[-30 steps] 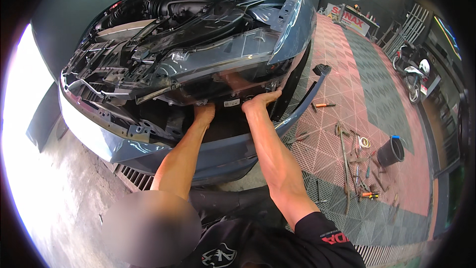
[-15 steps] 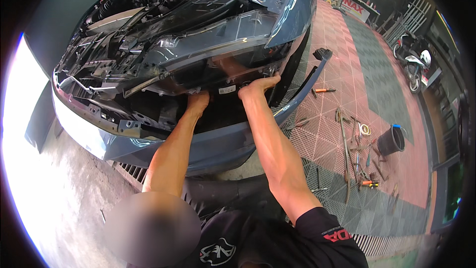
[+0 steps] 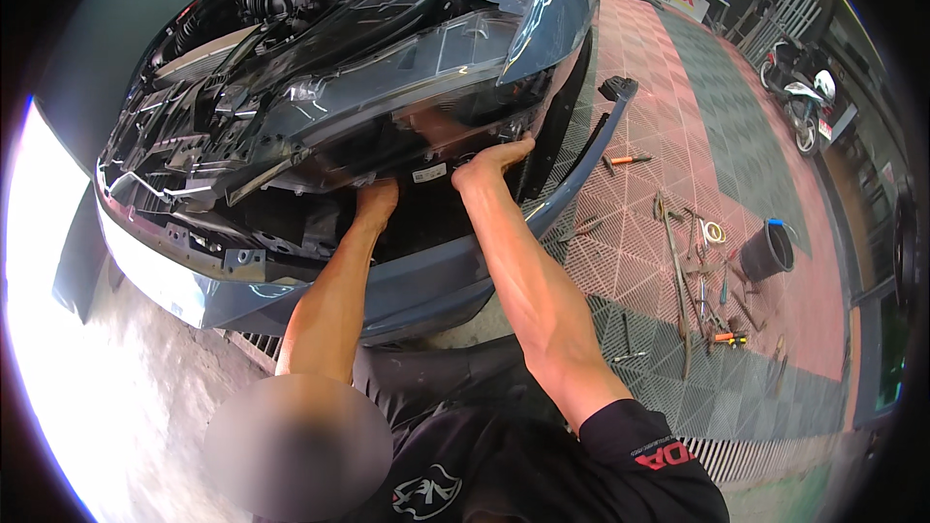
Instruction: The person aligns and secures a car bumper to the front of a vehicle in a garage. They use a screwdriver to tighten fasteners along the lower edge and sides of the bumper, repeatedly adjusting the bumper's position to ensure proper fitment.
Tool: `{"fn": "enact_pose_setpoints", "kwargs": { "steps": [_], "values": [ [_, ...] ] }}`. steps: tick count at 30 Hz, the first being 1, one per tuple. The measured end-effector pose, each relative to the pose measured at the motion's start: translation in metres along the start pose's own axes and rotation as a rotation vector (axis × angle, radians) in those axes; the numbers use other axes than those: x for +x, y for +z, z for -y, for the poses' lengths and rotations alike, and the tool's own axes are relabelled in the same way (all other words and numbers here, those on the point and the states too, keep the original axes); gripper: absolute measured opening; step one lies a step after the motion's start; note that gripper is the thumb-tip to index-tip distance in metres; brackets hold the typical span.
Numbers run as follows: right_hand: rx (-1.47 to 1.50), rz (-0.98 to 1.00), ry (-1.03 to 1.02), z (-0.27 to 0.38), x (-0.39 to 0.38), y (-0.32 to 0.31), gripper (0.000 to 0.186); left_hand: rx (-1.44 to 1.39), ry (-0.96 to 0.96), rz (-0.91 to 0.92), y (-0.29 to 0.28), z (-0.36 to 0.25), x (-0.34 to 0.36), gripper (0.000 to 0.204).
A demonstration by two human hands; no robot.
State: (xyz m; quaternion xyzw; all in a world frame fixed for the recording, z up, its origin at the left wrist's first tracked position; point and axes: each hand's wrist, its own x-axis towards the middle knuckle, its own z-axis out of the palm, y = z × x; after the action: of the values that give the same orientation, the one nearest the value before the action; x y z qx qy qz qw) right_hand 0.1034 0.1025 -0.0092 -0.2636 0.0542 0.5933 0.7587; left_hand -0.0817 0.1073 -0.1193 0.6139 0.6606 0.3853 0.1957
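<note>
A large headlight (image 3: 441,123) with a clear lens and dark inside sits at the front corner of a blue-grey car, above the loosened front bumper (image 3: 417,295). From below, my left hand (image 3: 378,199) grips its lower edge, fingers hidden behind the housing. Farther right, my right hand (image 3: 494,163) is bent at the wrist and holds the same lower edge near the outer corner; most of its fingers are out of sight. Between my hands a small white label (image 3: 429,173) shows on the housing. Both forearms reach over the bumper into the dark gap.
The bumper's free end (image 3: 605,140) sticks out to the right. An orange-handled hammer (image 3: 628,160), several tools, a tape roll (image 3: 714,232) and a black bucket (image 3: 767,252) are on the tiled floor (image 3: 668,126). A motorbike (image 3: 804,102) stands at the far right.
The view has shifted slightly, so the car sits a little farther left in it. Both hands keep their places at the headlight's lower edge.
</note>
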Motion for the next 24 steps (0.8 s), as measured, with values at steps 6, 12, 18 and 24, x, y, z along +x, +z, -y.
{"fn": "enact_pose_setpoints", "kwargs": {
  "steps": [6,12,18,24],
  "values": [
    [-0.021,-0.048,0.049,0.008,0.008,-0.005,0.088,0.796,0.013,0.295,-0.016,-0.036,-0.005,0.047],
    [0.053,0.084,0.025,0.019,-0.029,0.013,0.090,-0.164,-0.061,-0.197,0.002,0.000,0.003,0.046],
    [0.112,0.001,0.036,0.012,-0.026,0.012,0.093,-0.302,-0.062,-0.166,0.012,0.050,0.012,0.046],
    [0.091,-0.098,0.046,0.022,-0.027,0.016,0.094,-0.768,-0.312,0.216,-0.022,0.072,0.039,0.044]
  ]
}}
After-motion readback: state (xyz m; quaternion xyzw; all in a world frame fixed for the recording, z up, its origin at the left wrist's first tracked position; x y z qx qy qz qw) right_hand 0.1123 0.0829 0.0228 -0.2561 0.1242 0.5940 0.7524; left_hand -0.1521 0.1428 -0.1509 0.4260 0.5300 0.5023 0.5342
